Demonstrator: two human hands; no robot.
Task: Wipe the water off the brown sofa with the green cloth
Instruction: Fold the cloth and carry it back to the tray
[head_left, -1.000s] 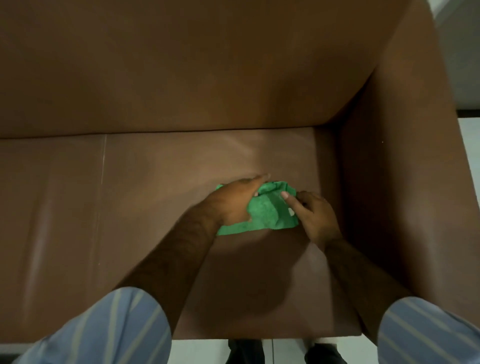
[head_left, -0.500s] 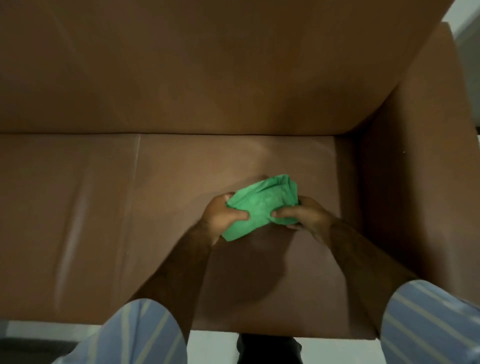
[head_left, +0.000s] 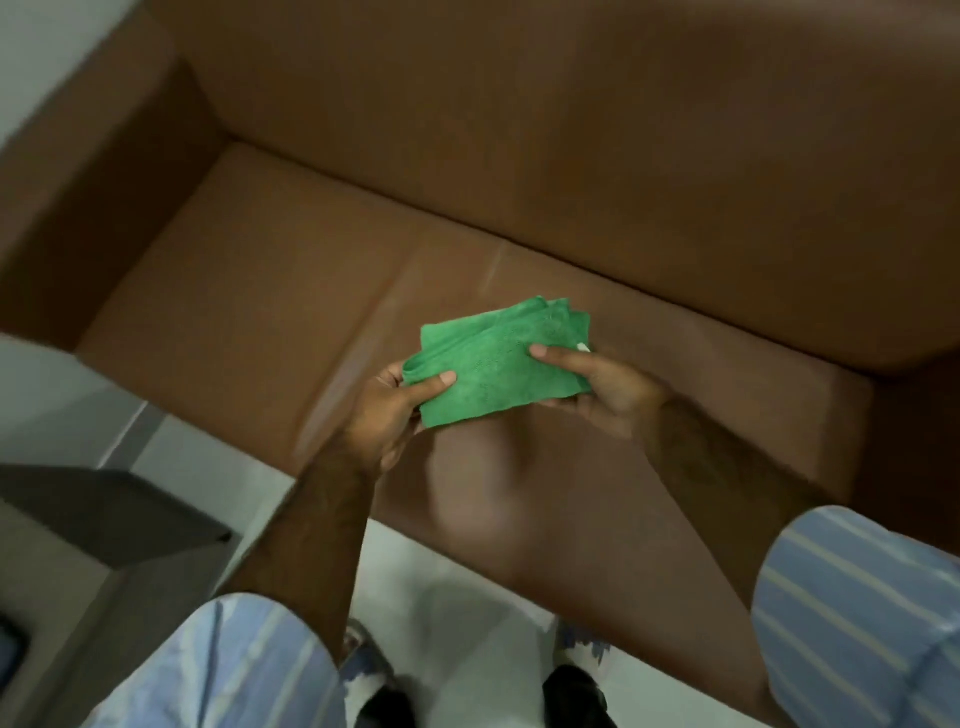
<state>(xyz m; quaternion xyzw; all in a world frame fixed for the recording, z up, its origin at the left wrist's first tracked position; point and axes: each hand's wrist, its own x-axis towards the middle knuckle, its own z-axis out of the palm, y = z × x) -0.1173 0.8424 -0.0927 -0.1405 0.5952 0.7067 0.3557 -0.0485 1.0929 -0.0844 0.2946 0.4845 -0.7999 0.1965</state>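
The green cloth (head_left: 498, 364) is folded into a flat rectangle and held in the air above the brown sofa (head_left: 270, 291) seat. My left hand (head_left: 389, 410) pinches its left edge with thumb on top. My right hand (head_left: 602, 384) grips its right edge, thumb pressed on the cloth. The cloth does not touch the seat. Faint pale streaks show on the seat cushion near the middle seam (head_left: 405, 280); I cannot tell whether they are water or glare.
The sofa's left armrest (head_left: 104, 171) and tall backrest (head_left: 571, 119) frame the seat. A dark grey table or cabinet corner (head_left: 119, 514) stands at the lower left on the pale floor (head_left: 457, 597). My feet are by the sofa's front edge.
Both hands lifted the cloth off the seat and flattened it into a folded rectangle. The view swung left, so the left armrest and floor now show.
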